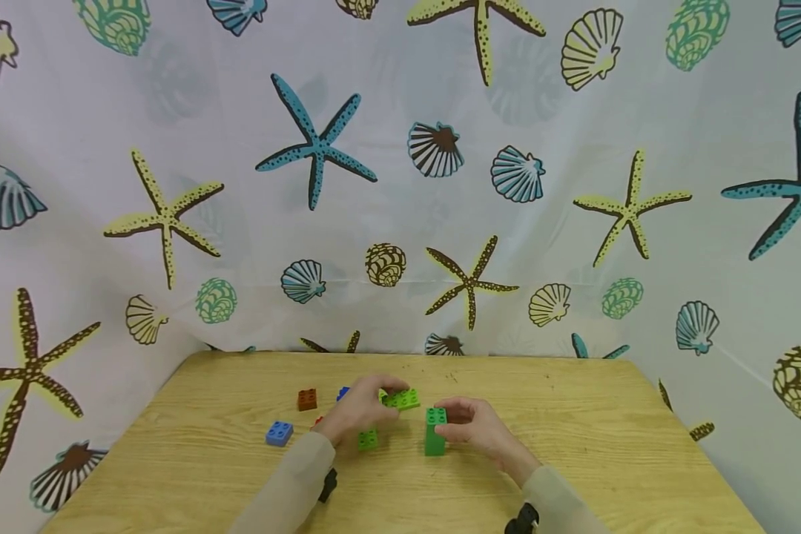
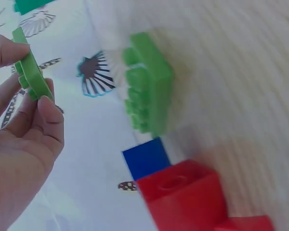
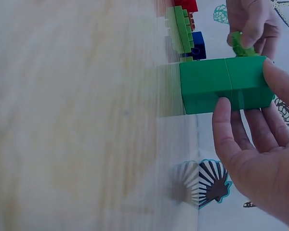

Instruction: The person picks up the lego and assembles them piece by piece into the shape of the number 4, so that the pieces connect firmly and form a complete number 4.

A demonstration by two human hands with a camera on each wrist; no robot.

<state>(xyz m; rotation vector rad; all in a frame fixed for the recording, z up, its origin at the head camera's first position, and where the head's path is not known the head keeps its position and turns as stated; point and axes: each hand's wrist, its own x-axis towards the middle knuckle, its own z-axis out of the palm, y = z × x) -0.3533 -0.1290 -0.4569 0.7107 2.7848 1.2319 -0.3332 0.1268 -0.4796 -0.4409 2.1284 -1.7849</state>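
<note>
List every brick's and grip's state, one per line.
Left grip: pinching.
Right grip: holding.
Thin lime plastic brick: raised, in left grip.
Dark green plastic brick tower: upright, in right grip.
Lower lime plastic brick: unheld, studs up.
Pale blue square plastic brick: unheld, studs up.
Brown square plastic brick: unheld, studs up.
Dark blue plastic brick: unheld, partly hidden.
Red plastic bricks: unheld, partly hidden.

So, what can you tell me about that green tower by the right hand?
The green tower looks like two smooth plastic blocks stacked one on the other, with a thin seam between them and round studs on top. Its visible sides are plain. It stands upright on the wood-look table, and fingers of the right hand hold it.
</note>
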